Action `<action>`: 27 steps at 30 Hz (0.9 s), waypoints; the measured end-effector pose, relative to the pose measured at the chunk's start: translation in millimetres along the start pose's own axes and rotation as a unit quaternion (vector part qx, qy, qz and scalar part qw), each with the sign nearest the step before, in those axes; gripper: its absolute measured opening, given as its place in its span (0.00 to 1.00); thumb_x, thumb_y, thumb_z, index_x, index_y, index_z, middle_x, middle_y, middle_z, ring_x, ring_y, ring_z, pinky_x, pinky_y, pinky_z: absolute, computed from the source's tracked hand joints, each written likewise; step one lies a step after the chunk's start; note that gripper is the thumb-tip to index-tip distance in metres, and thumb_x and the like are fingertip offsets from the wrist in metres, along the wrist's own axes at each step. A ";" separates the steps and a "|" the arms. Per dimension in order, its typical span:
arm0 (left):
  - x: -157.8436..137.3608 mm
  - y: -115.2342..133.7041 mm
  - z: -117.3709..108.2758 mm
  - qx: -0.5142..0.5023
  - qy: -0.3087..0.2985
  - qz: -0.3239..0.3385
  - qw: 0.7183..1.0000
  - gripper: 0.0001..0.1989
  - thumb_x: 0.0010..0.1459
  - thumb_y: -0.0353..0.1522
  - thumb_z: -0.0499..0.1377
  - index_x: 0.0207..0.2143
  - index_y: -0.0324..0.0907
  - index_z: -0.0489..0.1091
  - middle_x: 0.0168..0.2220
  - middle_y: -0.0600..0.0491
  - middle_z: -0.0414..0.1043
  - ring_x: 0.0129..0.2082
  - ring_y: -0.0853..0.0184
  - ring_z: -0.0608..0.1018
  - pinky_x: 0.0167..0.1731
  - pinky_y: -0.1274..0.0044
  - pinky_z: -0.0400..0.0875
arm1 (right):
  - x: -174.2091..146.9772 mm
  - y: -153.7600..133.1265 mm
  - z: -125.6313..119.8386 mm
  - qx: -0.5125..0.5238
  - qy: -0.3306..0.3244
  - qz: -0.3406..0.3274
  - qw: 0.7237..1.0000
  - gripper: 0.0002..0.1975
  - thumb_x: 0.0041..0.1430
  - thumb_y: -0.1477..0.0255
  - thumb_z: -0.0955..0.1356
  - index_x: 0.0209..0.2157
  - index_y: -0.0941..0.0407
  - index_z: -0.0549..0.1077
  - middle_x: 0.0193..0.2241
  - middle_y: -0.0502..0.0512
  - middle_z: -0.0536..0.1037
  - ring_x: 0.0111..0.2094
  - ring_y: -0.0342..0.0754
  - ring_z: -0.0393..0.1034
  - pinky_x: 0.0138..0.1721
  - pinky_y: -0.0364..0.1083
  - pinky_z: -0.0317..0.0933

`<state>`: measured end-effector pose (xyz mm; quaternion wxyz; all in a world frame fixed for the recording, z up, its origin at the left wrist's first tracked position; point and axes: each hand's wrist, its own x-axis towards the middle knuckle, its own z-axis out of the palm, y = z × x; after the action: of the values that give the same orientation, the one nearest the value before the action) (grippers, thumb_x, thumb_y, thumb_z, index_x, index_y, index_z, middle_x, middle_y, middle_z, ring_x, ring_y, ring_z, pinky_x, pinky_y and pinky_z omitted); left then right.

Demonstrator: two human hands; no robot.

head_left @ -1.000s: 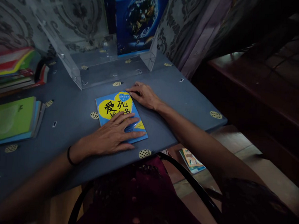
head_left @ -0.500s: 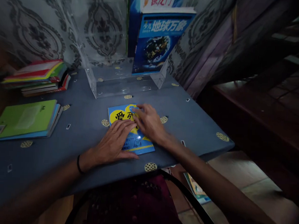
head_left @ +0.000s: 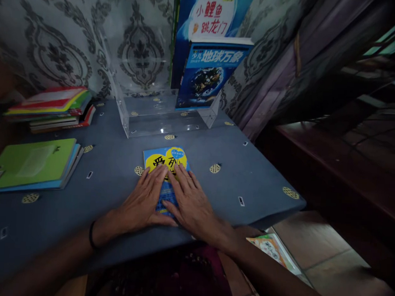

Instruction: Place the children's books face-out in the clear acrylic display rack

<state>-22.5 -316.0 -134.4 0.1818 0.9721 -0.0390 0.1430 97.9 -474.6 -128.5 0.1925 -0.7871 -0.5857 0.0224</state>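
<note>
A small blue book (head_left: 167, 191) with a yellow heart and black characters on its cover lies shut on the table in front of me. My left hand (head_left: 146, 198) rests flat over its left side, fingers stretched out and thumb pointing right. Over the right side lies my right hand (head_left: 192, 198), also flat with its fingers extended. The fingertips of both hands nearly meet on the heart. Much of the lower cover is hidden beneath them.
A clear acrylic stand (head_left: 122, 114) at the back holds a blue earth book (head_left: 203, 78) and a taller book (head_left: 213, 13) behind it. On the left are a green book (head_left: 33, 160) atop others and a stack of books (head_left: 55, 107). Another book (head_left: 274, 251) lies low at right.
My right hand has come down and toward me from the heart's top onto the book's lower right, now lying flat. My left hand stays on the book. The camera view has tilted slightly up.
</note>
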 end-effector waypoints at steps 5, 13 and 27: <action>-2.9 -2.9 3.1 0.015 0.001 -0.019 1.000 0.58 0.55 0.63 0.53 0.72 0.43 0.28 0.70 0.32 0.50 0.72 0.45 0.53 0.67 0.49 0.51 | -17.7 27.8 0.6 -0.011 0.009 0.052 0.999 0.37 0.69 0.53 0.60 0.70 0.60 0.53 0.71 0.73 0.51 0.72 0.65 0.44 0.67 0.68 0.51; -1.9 -29.3 22.4 0.040 0.102 -0.181 0.977 0.39 0.66 0.51 0.53 0.71 0.42 0.44 0.69 0.34 0.55 0.70 0.44 0.57 0.65 0.48 0.55 | 0.4 40.9 -16.3 0.011 -0.029 0.050 0.998 0.35 0.70 0.57 0.61 0.69 0.65 0.55 0.68 0.77 0.57 0.71 0.66 0.48 0.67 0.67 0.50; 41.9 -9.8 -26.3 -0.532 0.281 -0.430 0.674 0.27 0.60 0.32 0.65 0.60 0.46 0.61 0.63 0.41 0.66 0.62 0.54 0.72 0.58 0.67 0.71 | 15.9 38.8 -2.7 0.053 0.024 0.090 0.994 0.33 0.68 0.62 0.64 0.69 0.63 0.58 0.69 0.75 0.56 0.71 0.68 0.47 0.68 0.66 0.49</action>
<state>11.9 -298.2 -102.0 0.7118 0.5349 0.3663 0.2703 139.0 -469.8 -135.7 0.2451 -0.8255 -0.5058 0.0512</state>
